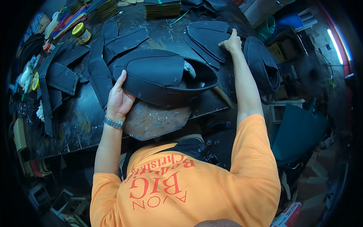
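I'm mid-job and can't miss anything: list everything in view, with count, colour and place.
table: one, dark, beneath the work
held shoe upper: one, black, centre
second shoe upper: one, black, table's right edge
layered pieces: at least two, black, right of centre
loose cut pieces: several, black, left side
bundled stacks: at least two, dark, far edge
jar: one, yellow lid, upper left
slab: one, grey-brown, near edge
stick: one, brown, right of slab
fan: one, dark, right
light tube: one, white, far right
sheet-like item: one, dark green, lower right
rim clutter: uncountable, mixed colours, both sides
shirt: one, orange, bottom
watch: one, silver, left wrist
left hand: one, bare, holding centre upper
right hand: one, bare, at layered pieces
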`<state>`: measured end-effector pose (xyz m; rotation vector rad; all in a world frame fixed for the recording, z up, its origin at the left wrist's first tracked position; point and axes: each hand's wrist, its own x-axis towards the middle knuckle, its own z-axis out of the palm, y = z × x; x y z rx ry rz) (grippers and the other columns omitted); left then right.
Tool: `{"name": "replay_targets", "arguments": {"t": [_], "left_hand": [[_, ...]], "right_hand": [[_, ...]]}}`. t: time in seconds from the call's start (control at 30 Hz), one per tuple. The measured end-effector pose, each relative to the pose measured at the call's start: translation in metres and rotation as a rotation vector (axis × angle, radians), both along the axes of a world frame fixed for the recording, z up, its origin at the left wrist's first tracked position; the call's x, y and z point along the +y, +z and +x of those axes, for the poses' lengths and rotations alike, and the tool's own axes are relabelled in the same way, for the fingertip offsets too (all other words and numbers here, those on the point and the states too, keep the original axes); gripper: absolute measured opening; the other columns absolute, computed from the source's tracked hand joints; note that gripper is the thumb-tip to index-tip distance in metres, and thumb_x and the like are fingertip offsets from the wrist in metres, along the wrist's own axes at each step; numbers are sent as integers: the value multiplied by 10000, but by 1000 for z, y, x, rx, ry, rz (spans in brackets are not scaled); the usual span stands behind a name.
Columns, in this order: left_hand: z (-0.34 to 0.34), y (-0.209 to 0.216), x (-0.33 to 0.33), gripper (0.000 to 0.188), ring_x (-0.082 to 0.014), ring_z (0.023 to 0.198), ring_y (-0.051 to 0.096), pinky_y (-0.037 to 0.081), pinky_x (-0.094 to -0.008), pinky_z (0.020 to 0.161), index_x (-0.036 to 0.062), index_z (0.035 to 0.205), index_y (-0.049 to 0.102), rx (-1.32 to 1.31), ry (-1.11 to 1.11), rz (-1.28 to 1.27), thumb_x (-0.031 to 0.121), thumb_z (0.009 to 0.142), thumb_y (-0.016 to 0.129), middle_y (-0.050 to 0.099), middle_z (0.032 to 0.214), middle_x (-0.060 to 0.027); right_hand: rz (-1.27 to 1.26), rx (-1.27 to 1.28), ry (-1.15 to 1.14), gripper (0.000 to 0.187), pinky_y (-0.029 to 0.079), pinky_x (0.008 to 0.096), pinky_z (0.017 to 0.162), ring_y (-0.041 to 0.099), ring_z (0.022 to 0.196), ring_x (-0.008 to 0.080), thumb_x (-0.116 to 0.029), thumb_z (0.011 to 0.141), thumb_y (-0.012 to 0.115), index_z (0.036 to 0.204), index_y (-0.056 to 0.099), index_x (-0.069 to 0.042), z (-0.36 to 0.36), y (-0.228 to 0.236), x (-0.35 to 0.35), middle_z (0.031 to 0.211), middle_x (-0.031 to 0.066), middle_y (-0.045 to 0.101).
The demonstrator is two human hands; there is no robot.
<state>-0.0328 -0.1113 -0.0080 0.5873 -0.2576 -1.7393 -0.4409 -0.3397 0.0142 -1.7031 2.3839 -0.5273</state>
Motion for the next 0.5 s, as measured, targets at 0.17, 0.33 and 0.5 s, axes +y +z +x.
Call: {"name": "replay_targets", "arguments": {"t": [0.17, 0.33, 0.5], "left_hand": [[-1, 1, 0, 317, -227, 1115, 646, 481, -393, 1017, 35, 1205, 639, -21, -10, 1, 279, 1021, 555, 685, 1201, -97], [-1, 3, 0, 317, -227, 1118, 647, 483, -392, 1015, 34, 1201, 641, 3, -14, 0, 280, 1020, 555, 687, 1198, -98], [0, 2, 0, 328, -233, 1120, 648, 485, -389, 1015, 21, 1204, 634, 20, -34, -16, 279, 1029, 535, 687, 1198, -105]], "right_hand": [[-223, -490, -16, 689, 548, 373, 858, 690, 934, 288, -50, 608, 866, 1257, 637, -25, -12, -12, -4, 1047, 173, 697], [-604, -1394, 193, 328, 552, 289, 848, 663, 906, 186, 99, 821, 688, 1122, 703, -30, -34, 5, 11, 1021, 103, 683], [-672, -1720, 83, 396, 554, 408, 905, 646, 1016, 268, 127, 837, 632, 1196, 608, -36, -50, 13, 32, 1115, 129, 637]]}}
